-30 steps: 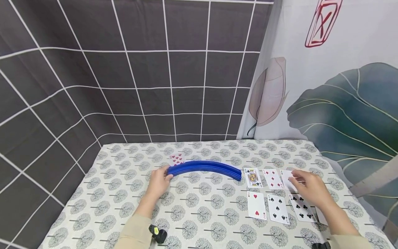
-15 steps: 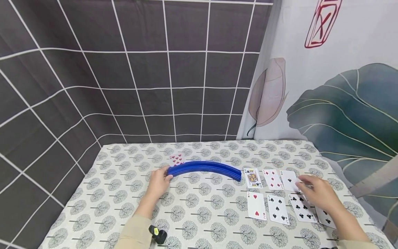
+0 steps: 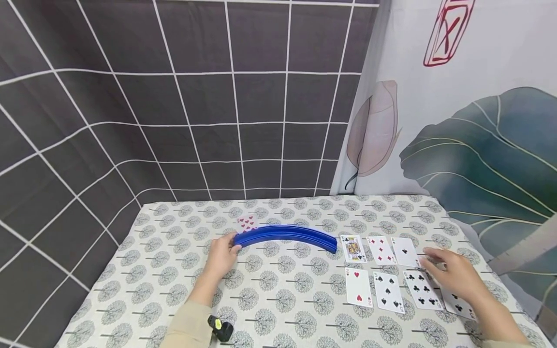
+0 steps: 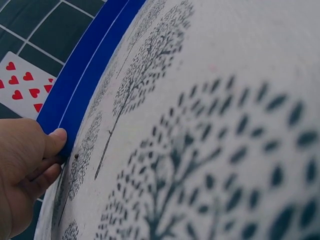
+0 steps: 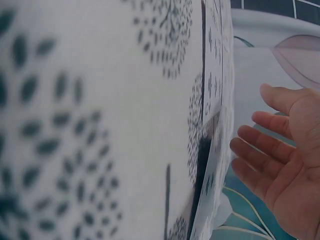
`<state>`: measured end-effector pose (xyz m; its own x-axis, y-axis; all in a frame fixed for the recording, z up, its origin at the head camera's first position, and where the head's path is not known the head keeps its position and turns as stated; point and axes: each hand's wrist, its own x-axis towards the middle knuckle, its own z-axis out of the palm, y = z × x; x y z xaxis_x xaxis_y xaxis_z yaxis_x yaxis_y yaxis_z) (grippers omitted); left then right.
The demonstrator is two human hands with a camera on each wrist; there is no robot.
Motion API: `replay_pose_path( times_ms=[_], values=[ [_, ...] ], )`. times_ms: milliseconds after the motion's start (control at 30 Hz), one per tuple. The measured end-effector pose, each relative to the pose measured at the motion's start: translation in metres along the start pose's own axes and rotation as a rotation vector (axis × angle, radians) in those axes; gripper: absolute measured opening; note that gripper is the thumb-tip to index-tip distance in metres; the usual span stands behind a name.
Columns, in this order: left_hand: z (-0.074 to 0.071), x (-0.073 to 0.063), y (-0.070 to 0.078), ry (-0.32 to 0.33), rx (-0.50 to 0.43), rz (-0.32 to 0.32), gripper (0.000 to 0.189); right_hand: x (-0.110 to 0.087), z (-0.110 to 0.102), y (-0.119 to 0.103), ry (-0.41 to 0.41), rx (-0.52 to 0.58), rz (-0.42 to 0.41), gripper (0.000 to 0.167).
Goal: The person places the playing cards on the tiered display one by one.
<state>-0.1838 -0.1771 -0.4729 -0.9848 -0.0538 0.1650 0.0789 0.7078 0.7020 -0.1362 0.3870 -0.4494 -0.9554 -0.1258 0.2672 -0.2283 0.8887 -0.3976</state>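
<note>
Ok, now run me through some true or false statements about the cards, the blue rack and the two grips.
1. The left grip pinches one end of the blue rack. True.
2. In the far row of cards, the king lies nearest the rack. True.
3. The right grip holds the ace of clubs. False: it holds no card; the ace of clubs lies face up in the far row.
4. In the nearer row, the two of hearts lies left of the five of spades. True.
5. The card showing beyond the rack's left end is a spade. False: it is a hearts card.
</note>
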Motion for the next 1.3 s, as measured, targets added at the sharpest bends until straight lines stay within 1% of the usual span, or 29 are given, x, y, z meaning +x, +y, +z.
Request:
replay_pose_path(
  times_ms=[133, 267, 400, 533, 700, 933, 1100, 1300],
  values=[
    [0.0, 0.0, 0.0, 0.0, 0.001, 0.003, 0.046, -0.001, -0.003, 0.002, -0.031, -0.019, 0.028, 0.041],
    [-0.001, 0.0, 0.001, -0.002, -0.005, 0.0, 0.047, -0.001, -0.007, 0.002, -0.086, -0.041, 0.075, 0.047],
    [0.001, 0.001, -0.001, -0.005, 0.001, -0.001, 0.047, -0.002, -0.01, 0.003, -0.126, -0.061, 0.097, 0.051],
    [0.002, 0.002, -0.002, -0.005, 0.006, -0.001, 0.047, -0.005, -0.012, 0.008, -0.15, -0.075, 0.08, 0.053],
    [0.0, 0.001, -0.001, -0.006, 0.009, 0.002, 0.046, -0.008, -0.014, 0.014, -0.182, -0.108, 0.078, 0.062],
    [-0.002, 0.0, 0.002, -0.012, 0.009, -0.001, 0.046, -0.012, -0.015, 0.017, -0.188, -0.145, 0.057, 0.068],
    [-0.002, 0.001, 0.002, -0.008, 0.003, 0.011, 0.046, -0.015, -0.017, 0.017, -0.207, -0.153, 0.051, 0.077],
    [-0.001, 0.001, -0.001, 0.001, -0.007, 0.027, 0.046, -0.019, -0.022, 0.018, -0.234, -0.142, 0.023, 0.08]
  ],
)
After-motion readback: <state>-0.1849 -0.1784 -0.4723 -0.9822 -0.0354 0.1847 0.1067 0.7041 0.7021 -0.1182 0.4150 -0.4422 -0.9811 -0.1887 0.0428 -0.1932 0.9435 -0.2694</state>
